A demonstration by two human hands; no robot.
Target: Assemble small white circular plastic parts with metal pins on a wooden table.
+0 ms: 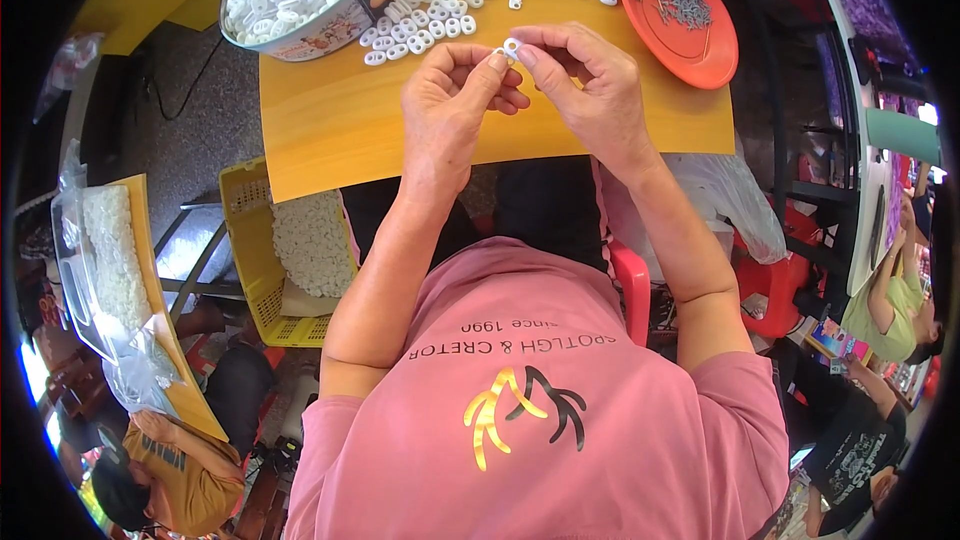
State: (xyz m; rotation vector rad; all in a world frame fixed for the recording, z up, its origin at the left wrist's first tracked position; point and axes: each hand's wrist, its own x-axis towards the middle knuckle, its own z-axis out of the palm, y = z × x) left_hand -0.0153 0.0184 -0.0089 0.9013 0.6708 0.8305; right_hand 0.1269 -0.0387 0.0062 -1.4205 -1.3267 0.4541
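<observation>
Over the near half of the yellow tabletop (340, 130), my two hands meet at their fingertips. Between them is a small white plastic piece with a hole (511, 47), pinched by the thumb and forefinger of my right hand (595, 90). My left hand (447, 105) is closed in a pinch against the same piece; its other fingers curl under. Whether a second small part sits in the left fingertips is too small to tell. Just beyond the hands lies a loose white two-hole piece (515, 2).
A round tub (320, 40) heaped with white pieces stands at the far left, with more pieces (420, 25) spilled beside it. An orange-red plate (705, 65) of small grey metal parts (675, 2) sits at right. A yellow crate (250, 270) stands below left. Other people (195, 470) sit nearby.
</observation>
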